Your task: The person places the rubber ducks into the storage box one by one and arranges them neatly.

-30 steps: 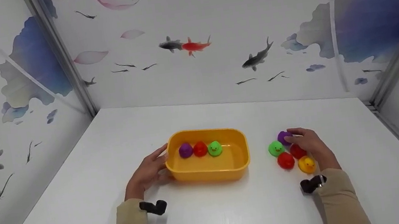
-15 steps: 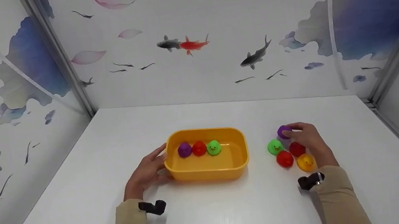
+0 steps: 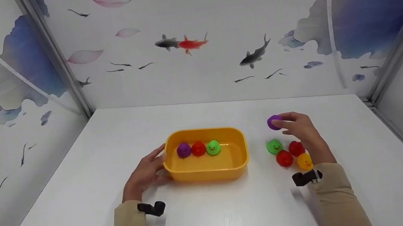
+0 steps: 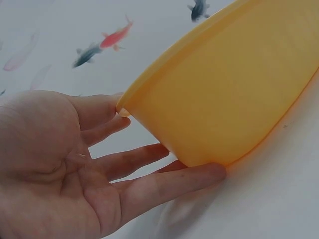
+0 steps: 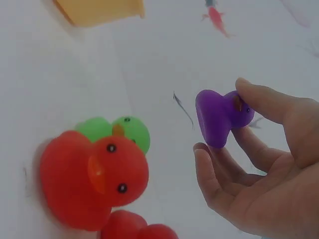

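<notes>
In the head view, my right hand [image 3: 302,129] pinches a purple rubber duck [image 3: 273,122] by its head, raised above the table. The right wrist view shows that duck [image 5: 213,117] tilted between thumb and fingers. At the left end of a yellow plastic tub [image 3: 209,175] is my left hand [image 3: 147,176], its fingers fairly straight against rim and wall. Inside the tub sit a purple duck [image 3: 184,150], a red duck [image 3: 198,148] and a green duck [image 3: 213,148] in a row.
Right of the tub, a green duck [image 3: 275,146], two red ducks and a yellow duck [image 3: 304,161] cluster on the white table [image 3: 215,216]. One red duck [image 5: 119,172] looms large in the right wrist view. Fish-patterned panels [image 3: 211,72] enclose the back and sides.
My right hand has lifted the purple duck out of the cluster and moved it away from me and slightly left. The left hand stays at the tub. The head view has shifted slightly.
</notes>
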Tool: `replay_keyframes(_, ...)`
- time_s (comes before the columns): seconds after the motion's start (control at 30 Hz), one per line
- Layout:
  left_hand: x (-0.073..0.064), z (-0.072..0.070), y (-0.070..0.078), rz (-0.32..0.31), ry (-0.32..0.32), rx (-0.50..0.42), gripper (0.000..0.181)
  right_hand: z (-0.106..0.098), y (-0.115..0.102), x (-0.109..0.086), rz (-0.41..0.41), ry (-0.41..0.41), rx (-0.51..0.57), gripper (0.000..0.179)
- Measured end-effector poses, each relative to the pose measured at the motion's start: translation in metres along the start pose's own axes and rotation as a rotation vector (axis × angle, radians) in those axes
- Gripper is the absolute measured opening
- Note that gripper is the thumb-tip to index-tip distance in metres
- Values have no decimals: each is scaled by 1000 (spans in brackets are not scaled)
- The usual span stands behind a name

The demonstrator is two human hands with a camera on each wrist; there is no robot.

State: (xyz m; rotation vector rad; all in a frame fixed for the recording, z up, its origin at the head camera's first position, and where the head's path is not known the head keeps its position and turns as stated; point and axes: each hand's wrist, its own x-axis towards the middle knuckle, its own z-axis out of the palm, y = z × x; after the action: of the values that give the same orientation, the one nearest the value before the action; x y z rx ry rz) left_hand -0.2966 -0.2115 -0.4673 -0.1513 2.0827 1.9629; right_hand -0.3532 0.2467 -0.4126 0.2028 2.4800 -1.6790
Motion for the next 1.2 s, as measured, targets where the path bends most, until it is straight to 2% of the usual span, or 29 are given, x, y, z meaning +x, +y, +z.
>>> replay_keyframes(0.17, 0, -1, 1, 7, -11, 0, 54, 16, -16, -4, -7, -15, 1, 75)
replay_keyframes(0.33, 1, 1, 2, 10, -16, -41, 54, 33, -29, -10, -40, -16, -20, 68)
replay_keyframes(0.53, 2, 1, 2, 5, -11, -39, 55, 51, -40, -13, -85, -47, -38, 62)
replay_keyframes(1.0, -1, -5, 2, -27, 14, -31, 54, 97, -53, -19, -115, -94, -70, 49)
replay_keyframes(1.2, 1, 0, 1, -10, -12, -30, 54, 108, -43, -13, -102, -87, -93, 43)
